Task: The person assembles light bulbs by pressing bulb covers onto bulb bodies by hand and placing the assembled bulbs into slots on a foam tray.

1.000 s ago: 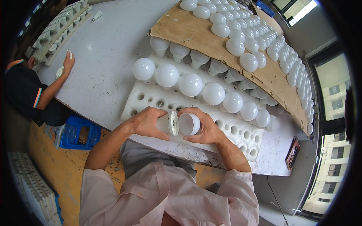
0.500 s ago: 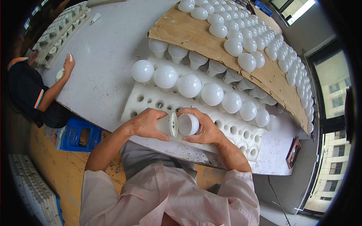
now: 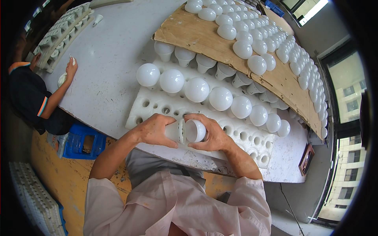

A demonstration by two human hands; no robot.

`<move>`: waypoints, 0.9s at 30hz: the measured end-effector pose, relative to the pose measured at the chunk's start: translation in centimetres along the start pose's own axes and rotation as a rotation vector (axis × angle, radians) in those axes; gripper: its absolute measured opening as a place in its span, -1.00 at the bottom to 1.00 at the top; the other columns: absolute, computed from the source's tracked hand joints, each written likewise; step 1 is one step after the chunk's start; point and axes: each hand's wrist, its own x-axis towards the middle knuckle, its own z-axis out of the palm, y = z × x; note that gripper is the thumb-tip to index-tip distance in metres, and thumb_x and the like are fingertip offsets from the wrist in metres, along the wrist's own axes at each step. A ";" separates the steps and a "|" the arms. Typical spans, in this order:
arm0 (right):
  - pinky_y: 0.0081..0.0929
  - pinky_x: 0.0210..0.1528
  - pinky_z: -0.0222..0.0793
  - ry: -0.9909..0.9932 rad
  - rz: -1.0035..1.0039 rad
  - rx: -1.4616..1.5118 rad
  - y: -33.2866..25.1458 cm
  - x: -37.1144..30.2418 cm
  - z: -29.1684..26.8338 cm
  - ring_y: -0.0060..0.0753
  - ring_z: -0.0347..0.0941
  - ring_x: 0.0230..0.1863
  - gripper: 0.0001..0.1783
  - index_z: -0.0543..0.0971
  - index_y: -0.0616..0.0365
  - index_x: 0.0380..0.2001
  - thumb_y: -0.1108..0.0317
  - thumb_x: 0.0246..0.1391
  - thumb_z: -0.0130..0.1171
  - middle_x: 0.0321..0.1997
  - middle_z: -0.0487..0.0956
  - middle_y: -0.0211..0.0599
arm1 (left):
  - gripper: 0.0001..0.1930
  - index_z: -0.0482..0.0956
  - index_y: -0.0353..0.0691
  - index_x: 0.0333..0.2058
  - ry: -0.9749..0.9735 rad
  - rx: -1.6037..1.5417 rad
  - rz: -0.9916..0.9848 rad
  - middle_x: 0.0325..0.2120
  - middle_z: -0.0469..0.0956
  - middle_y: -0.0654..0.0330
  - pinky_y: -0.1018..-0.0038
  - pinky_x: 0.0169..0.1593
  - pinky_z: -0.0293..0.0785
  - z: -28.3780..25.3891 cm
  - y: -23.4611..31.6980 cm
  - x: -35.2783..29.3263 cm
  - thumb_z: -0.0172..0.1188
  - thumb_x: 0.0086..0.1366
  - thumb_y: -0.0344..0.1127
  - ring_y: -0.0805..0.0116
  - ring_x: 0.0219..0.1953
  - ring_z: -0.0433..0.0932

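Note:
My left hand (image 3: 152, 130) is closed around a white bulb base (image 3: 172, 132), its wide rim turned to the right. Facing that rim is a glossy white bulb cover (image 3: 195, 131), gripped by the fingers of my right hand (image 3: 214, 134). The two parts sit nearly rim to rim; whether they touch is unclear. Both hands are over the near side of a white foam tray (image 3: 134, 111) with round holes. Just beyond them, a row of bulbs with white domes (image 3: 197, 89) stands in the tray.
Behind the row, a cardboard sheet (image 3: 177, 33) bearing many white domes lies over more bulb bases (image 3: 184, 56). At the left, another person's hand (image 3: 71, 69) rests near the table edge, beside stacked trays (image 3: 59, 39). A blue plastic stool (image 3: 83, 141) stands below.
The cover in my right hand has moved slightly left and the base has turned, so its inner face shows less. The gap between the two rims has narrowed.

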 end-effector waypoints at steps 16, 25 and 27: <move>-0.13 0.02 0.36 -0.105 0.056 -0.190 -1.4 0.3 0.1 0.11 0.38 0.01 -0.08 0.19 0.12 0.18 0.20 -0.24 0.45 0.02 0.36 0.00 | -0.46 0.59 -0.43 -0.34 -0.025 0.039 -0.047 -0.49 0.60 -0.01 0.43 -0.27 0.48 0.1 0.6 0.6 0.50 -0.28 -0.15 0.28 -0.43 0.59; -0.12 -0.01 0.35 -0.069 -0.068 -0.228 -1.4 0.3 0.5 0.13 0.36 -0.02 -0.18 0.20 0.14 0.14 0.27 -0.17 0.39 0.01 0.34 0.00 | -0.27 0.59 -0.37 -0.15 -0.069 0.079 -0.009 -0.36 0.62 -0.04 0.41 -0.16 0.49 0.5 0.7 1.6 0.44 -0.13 0.17 0.22 -0.27 0.61; -0.12 -0.01 0.36 -0.066 -0.058 -0.239 -1.2 0.2 0.5 0.13 0.35 -0.01 -0.19 0.21 0.14 0.14 0.28 -0.19 0.39 0.00 0.34 0.00 | -0.28 0.59 -0.37 -0.13 -0.069 0.076 0.025 -0.35 0.63 -0.05 0.41 -0.15 0.49 0.5 0.9 2.0 0.41 -0.09 0.17 0.21 -0.27 0.62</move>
